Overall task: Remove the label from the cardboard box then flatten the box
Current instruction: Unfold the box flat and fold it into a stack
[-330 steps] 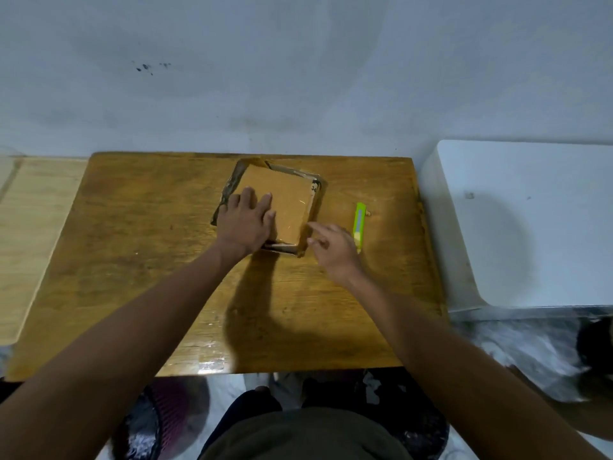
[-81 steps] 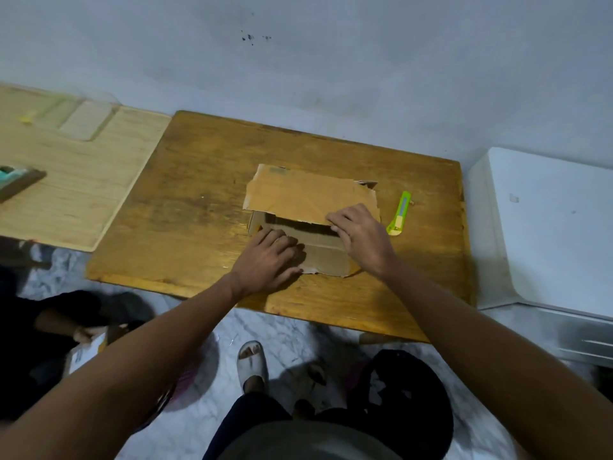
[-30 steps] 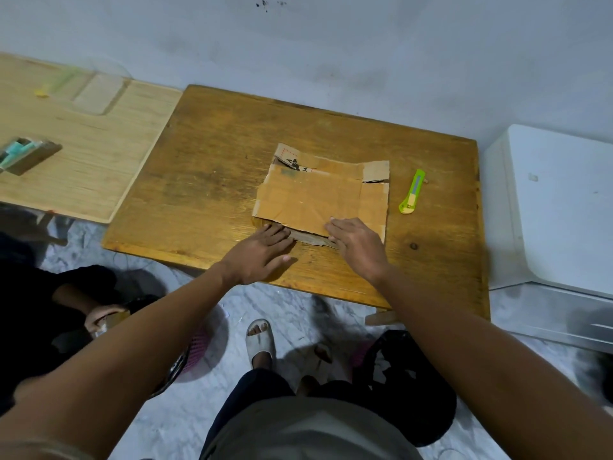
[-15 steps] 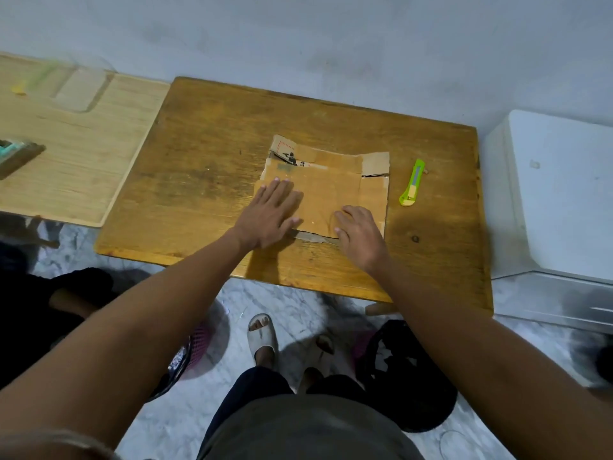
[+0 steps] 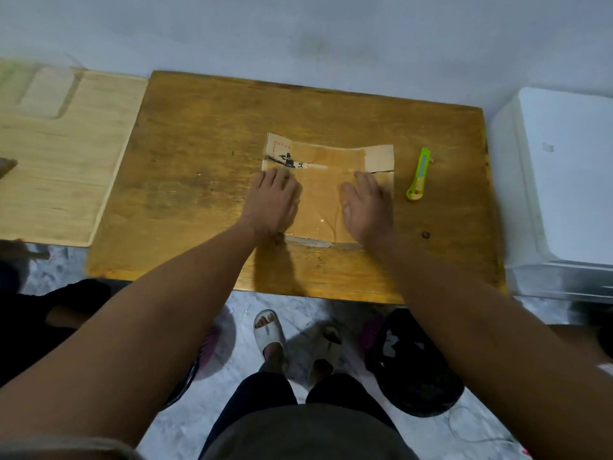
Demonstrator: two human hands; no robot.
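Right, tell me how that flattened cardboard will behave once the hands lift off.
The cardboard box will likely spring up slightly: both palms, left hand and right hand, press it flat. Creased panels suggest it flops when lifted. Probably light, sliding easily on the table.

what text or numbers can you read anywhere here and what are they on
"34": black digits on the label remnant at the far left corner of the flattened cardboard box; the black print beside them is too blurred to read.
Green box cutter: no readable text.
White cabinet: small mark, unreadable.
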